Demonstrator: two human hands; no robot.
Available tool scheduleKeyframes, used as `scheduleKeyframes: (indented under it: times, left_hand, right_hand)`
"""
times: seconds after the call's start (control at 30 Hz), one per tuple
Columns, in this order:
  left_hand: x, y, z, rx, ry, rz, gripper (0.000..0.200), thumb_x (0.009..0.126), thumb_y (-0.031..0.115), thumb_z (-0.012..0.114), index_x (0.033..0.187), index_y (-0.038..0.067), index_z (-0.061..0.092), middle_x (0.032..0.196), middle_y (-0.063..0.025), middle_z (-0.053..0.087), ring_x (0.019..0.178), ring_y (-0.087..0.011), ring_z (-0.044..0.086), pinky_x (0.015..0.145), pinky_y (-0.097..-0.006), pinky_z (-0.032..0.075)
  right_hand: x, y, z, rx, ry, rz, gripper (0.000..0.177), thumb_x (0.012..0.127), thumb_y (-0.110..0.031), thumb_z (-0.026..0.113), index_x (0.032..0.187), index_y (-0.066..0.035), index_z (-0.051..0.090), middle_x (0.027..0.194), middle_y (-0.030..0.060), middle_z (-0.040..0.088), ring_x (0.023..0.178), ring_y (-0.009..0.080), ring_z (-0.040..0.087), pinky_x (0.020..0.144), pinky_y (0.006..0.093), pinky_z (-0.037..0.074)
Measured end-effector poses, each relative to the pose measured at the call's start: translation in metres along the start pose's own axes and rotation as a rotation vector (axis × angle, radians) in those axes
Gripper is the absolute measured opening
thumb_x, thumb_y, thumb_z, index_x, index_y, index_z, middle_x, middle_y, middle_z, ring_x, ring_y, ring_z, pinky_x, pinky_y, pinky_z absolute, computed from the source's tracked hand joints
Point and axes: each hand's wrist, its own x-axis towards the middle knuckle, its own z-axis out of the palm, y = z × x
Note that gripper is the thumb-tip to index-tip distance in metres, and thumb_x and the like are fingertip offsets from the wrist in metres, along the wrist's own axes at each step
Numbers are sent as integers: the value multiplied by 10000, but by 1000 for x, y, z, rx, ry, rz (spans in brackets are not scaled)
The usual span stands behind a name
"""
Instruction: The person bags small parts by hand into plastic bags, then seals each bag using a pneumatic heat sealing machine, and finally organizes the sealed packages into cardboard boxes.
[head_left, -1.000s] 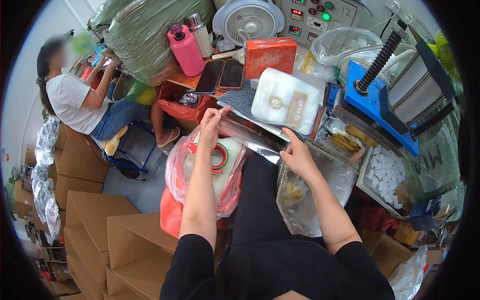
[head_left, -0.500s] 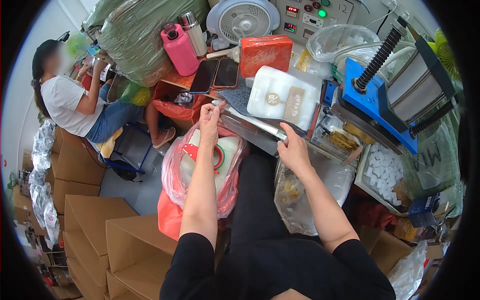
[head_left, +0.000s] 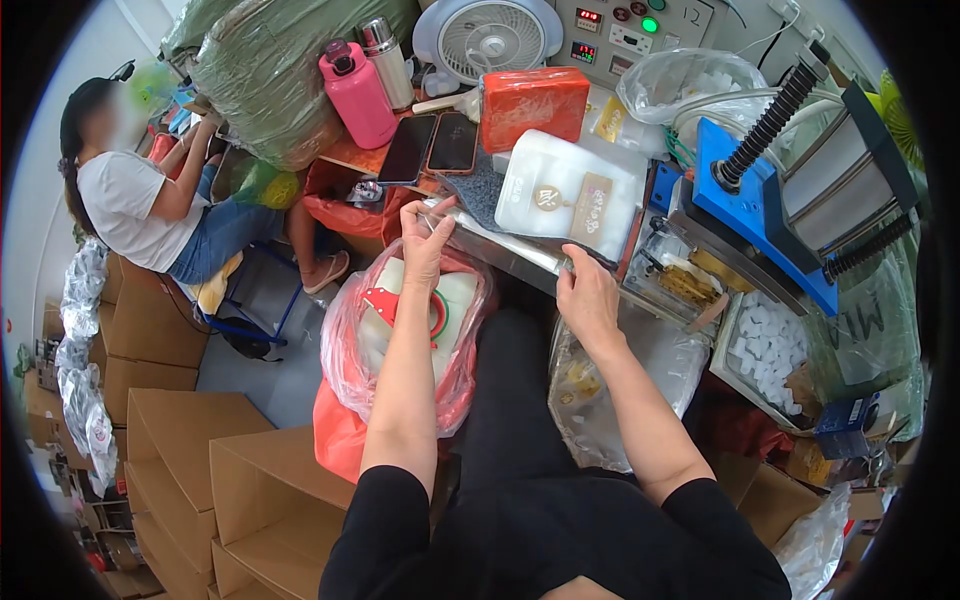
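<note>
At the near edge of the worktable, a strip of clear plastic film (head_left: 505,238) stretches between my hands. My left hand (head_left: 426,245) pinches its left end, thumb and fingers closed. At the other end my right hand (head_left: 588,300) is closed, its fingertips on the film beside the table edge; its grip is partly hidden. Just beyond lies a stack of white printed pouches (head_left: 530,185) with a gold round mark and a beige label, on a dark grey mat (head_left: 470,198). Below my left hand, a pink plastic bag (head_left: 345,340) holds white items with a red-and-green print.
A blue press machine (head_left: 745,215) stands right, near a tray of small white pieces (head_left: 770,350). Phones (head_left: 453,143), a pink bottle (head_left: 358,95), a red package (head_left: 535,108) and a fan (head_left: 487,45) crowd the back. Cardboard boxes (head_left: 270,480) stand lower left; a seated person (head_left: 140,195) works beyond.
My left hand has turned slightly, its fingers spreading a little along the film end. My right hand has tipped forward over its end. The film hangs less below the table edge.
</note>
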Motion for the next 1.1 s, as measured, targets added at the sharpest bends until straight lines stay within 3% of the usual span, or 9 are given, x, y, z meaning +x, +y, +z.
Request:
scheduleKeyframes:
  times: [0.3,0.37,0.4,0.47,0.5,0.57,0.8,0.87,1.1]
  left_hand:
    - [3,-8,4,12,38,50,463,780,-20,700,1041,130,348,1184,-139,575,856,-102,498,825,-251,441]
    - [3,-12,5,22,53,72,469,776,-26,701,1039,129,346,1170,-133,575,853,-104,493,817,-249,435]
    - [4,-13,6,32,68,95,474,772,-33,701,1038,128,344,1156,-127,574,850,-106,487,810,-247,430]
    - [5,-17,6,58,76,119,481,766,-36,705,1038,127,342,1137,-120,573,851,-107,487,802,-245,424]
    - [5,-19,6,82,83,143,489,761,-39,708,1039,126,341,1118,-113,571,852,-109,486,794,-244,419]
    - [6,-22,6,94,97,155,494,758,-39,710,1041,126,340,1088,-101,566,849,-110,487,787,-243,418]
    - [8,-27,7,127,119,182,500,753,-48,705,1050,121,339,986,-59,529,843,-114,490,775,-243,418]
    - [9,-28,6,132,118,185,501,754,-48,704,1054,119,339,992,-62,526,845,-114,491,771,-243,420]
    - [8,-30,7,219,131,223,518,752,-38,707,1084,115,340,1035,-73,504,862,-120,494,762,-249,430]
  right_hand:
    - [-1,3,4,-17,-12,-3,304,805,-123,639,1079,-23,553,896,156,633,841,345,609,707,445,481]
    - [-1,6,10,-34,106,-81,339,772,-133,695,1075,-39,575,718,109,603,653,295,596,596,404,459]
    - [-1,6,10,-34,106,-80,339,772,-133,695,1075,-39,575,718,109,603,653,295,596,596,404,459]
    - [-3,3,8,-55,28,-27,336,791,-149,672,1082,-46,541,875,123,628,822,317,613,682,429,484]
    - [-3,3,10,-55,27,-26,336,791,-149,672,1082,-46,541,875,123,628,822,317,613,682,429,484]
    - [-3,6,14,-79,154,-99,339,768,-137,703,1066,-59,560,715,94,601,654,289,601,580,404,459]
    - [-2,6,16,-95,143,-68,329,772,-145,699,1056,-72,550,715,88,604,671,295,608,582,414,461]
    - [-2,3,14,-115,57,-17,338,781,-137,680,1070,-60,522,864,115,635,791,319,625,638,425,489]
    - [-1,0,14,-159,66,-19,325,788,-145,677,1048,-69,498,832,116,631,762,327,627,611,434,484]
